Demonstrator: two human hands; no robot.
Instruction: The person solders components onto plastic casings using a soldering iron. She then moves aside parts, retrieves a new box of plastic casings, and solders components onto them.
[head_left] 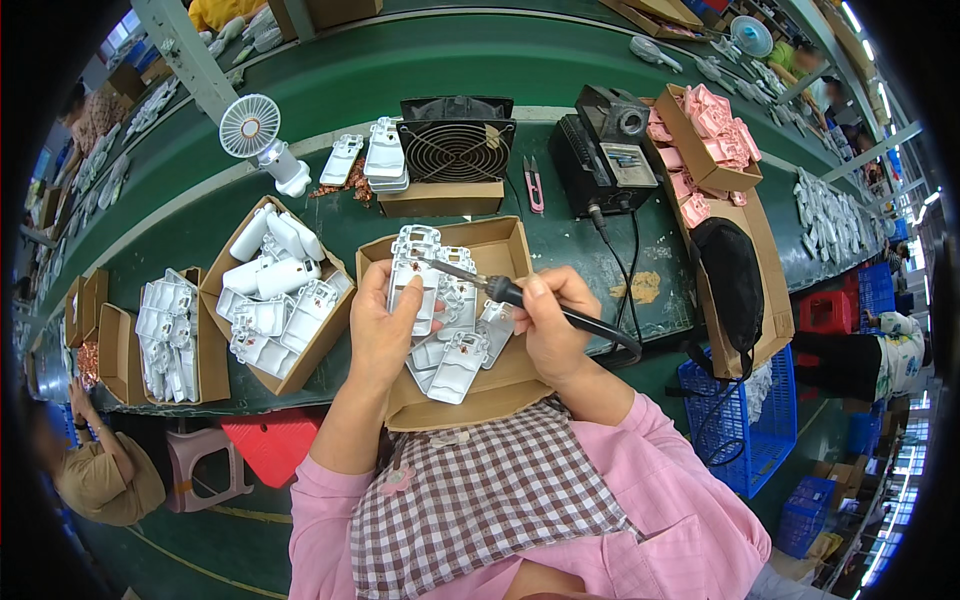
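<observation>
Left hand (383, 325) holds a white plastic housing (412, 290) upright-tilted over the open cardboard box (500, 240) at centre; grip closed around the part's lower left edge, thumb laid across its face, fingers behind and hidden. The housing's upper end reaches above the hand toward the box's back wall.

Right hand (550, 325) holds a soldering iron (490, 287) pen-style; grip shut on the black handle, thumb and forefinger pinching near its front end. The metal tip points left and up and meets the upper face of the housing, just right of the left thumb. Its black cord (610, 340) trails right from behind the hand.

More white housings (455, 355) lie loose in the box under both hands, some with copper-coloured bits showing.

On the green surface (560, 70) beyond: a black soldering station (605, 150), a black grille fan (457, 148) on a small carton, and a second box of white parts (275, 290) to the left.
</observation>
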